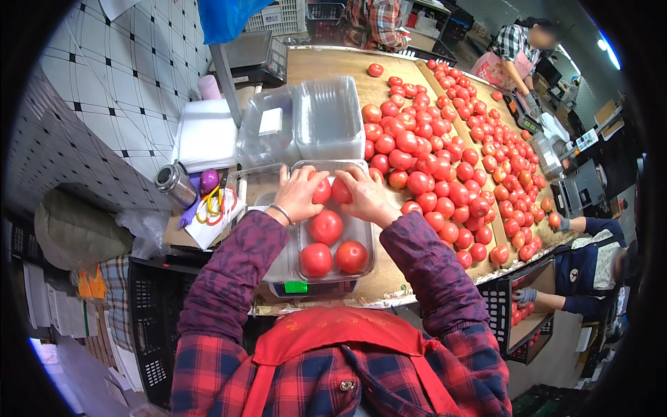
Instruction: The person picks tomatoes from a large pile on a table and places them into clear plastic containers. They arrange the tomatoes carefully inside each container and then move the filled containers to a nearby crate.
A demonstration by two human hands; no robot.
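Note:
An open clear plastic container (369, 245) rests on a digital scale (333, 287) with a lit green display. Three red tomatoes (326, 227) lie in its near and middle part. At the container's far end, my left hand (299, 195) grips one tomato (321, 192) and my right hand (365, 194) grips another tomato (341, 191), the two side by side. The container's clear lid part (281, 260) spreads out to the left, partly under my left forearm. A large heap of loose tomatoes (427, 164) lies to the right of my right hand.
Stacked clear containers (329, 120) stand beyond my hands. On the left are white sheets (206, 133), a steel flask (176, 183) and scissors (213, 203). A wooden divider (461, 130) splits the tomatoes on the table. Co-workers stand at the far and right edges; one gloved hand (560, 222) holds a tomato.

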